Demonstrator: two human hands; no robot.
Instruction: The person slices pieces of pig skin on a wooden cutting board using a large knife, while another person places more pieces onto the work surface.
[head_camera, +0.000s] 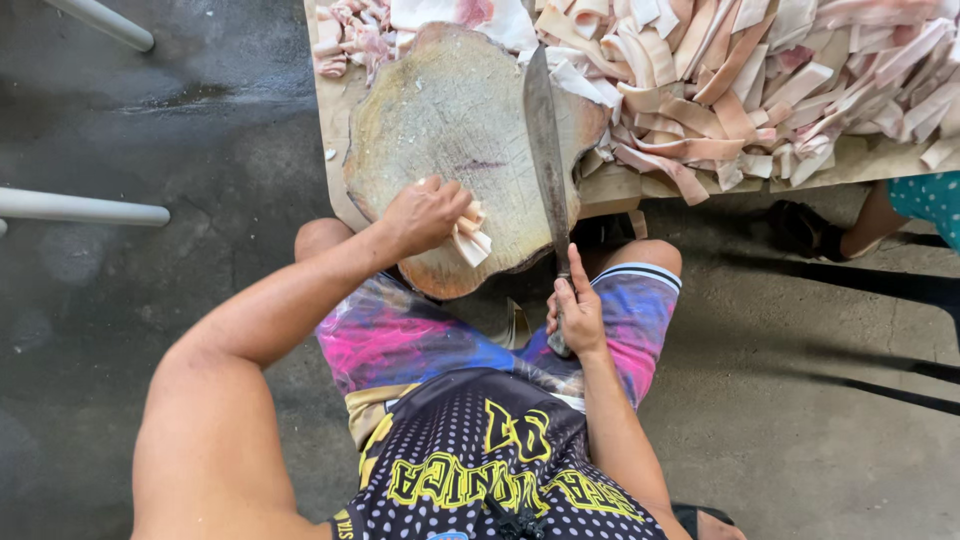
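Left hand (425, 212) grips pale meat strips (470, 240) on round chopping block (440, 120); right hand (577, 315) holds long knife (546, 140).

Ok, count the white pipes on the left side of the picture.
2. One white pipe crosses the top left corner at a slant above the wet floor; the other pipe runs level from the left edge, further down. More may lie outside the view.

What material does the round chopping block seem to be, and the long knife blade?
The block looks like raw wood, a thick trunk slice: pale, rough, scored face, irregular edge. The blade looks like steel, dull grey and smooth, without shine; its exact alloy cannot be told. The right hand covers the handle, so its material stays hidden.
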